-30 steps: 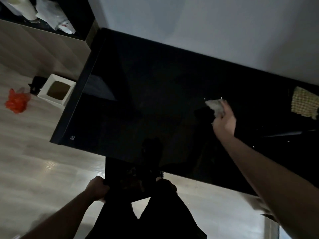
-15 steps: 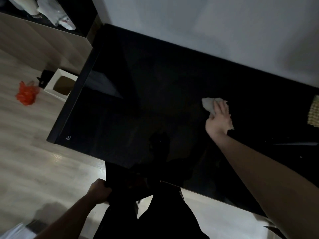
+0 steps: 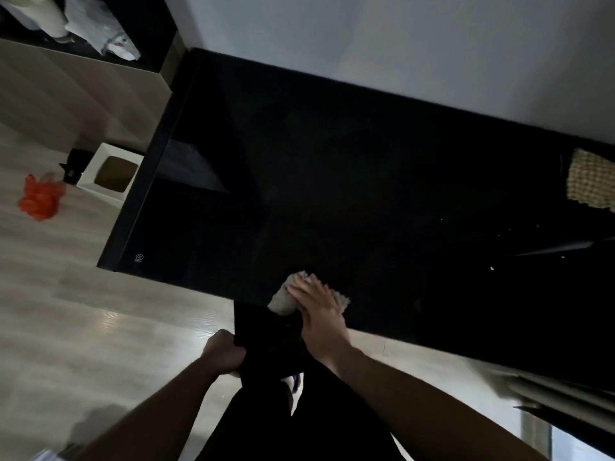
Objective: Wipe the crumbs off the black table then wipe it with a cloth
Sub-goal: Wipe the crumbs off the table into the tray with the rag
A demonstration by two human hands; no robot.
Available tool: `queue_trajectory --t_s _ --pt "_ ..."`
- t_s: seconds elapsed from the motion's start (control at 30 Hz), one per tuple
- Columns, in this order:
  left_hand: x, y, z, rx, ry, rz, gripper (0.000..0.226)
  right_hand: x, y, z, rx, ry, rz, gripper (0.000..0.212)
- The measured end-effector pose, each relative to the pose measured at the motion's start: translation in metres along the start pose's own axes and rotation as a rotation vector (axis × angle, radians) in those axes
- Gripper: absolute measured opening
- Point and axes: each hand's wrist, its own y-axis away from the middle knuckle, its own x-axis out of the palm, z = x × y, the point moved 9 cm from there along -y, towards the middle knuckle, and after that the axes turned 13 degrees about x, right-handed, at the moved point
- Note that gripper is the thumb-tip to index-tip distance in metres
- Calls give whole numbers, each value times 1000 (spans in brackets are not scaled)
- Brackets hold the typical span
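At the lower centre of the frame, on the near edge of the black table [image 3: 332, 181], the right hand [image 3: 317, 309] is pressing a crumpled pale paper wipe [image 3: 283, 299] flat, fingers straight and slightly spread over it. Wipe is looking soft, wrinkled, ragged at its right edge, partly overhanging the table lip. Table top is glossy, smooth, rectangular, showing dim reflections; a small round logo sits near its lower-left corner. Tiny pale crumbs [image 3: 492, 268] are lying scattered on the right part of the top, well apart from the wipe. Just below the edge, the left hand [image 3: 226, 354] is gripping a flat dark rectangular tray-like thing [image 3: 263, 331], fingers curled round its left side; what is in it cannot be told, too dark. At the right edge of the frame a checked, waffle-textured yellowish cloth [image 3: 590, 179] is lying on the table. At the left, on the pale wood-grain floor [image 3: 83, 311], a white square box [image 3: 111, 174] is showing a brown inside, with a crumpled red plastic bag [image 3: 40, 196] near it. Upper left, white bags [image 3: 100, 28] are sitting on a dark counter. Compared with half a second ago, the right hand and wipe are now down at the near edge instead of mid-table on the right; the left hand is holding the same spot.
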Motion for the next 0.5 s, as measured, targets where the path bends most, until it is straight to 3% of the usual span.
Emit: queue_trajectory --t_s 0.2,0.5 --pt "20 -13 14 35 -35 47 32 20 50 18 84 -150 179 64" --pt "26 22 -17 44 74 29 19 -94 76 -59 318 -455 -187 68"
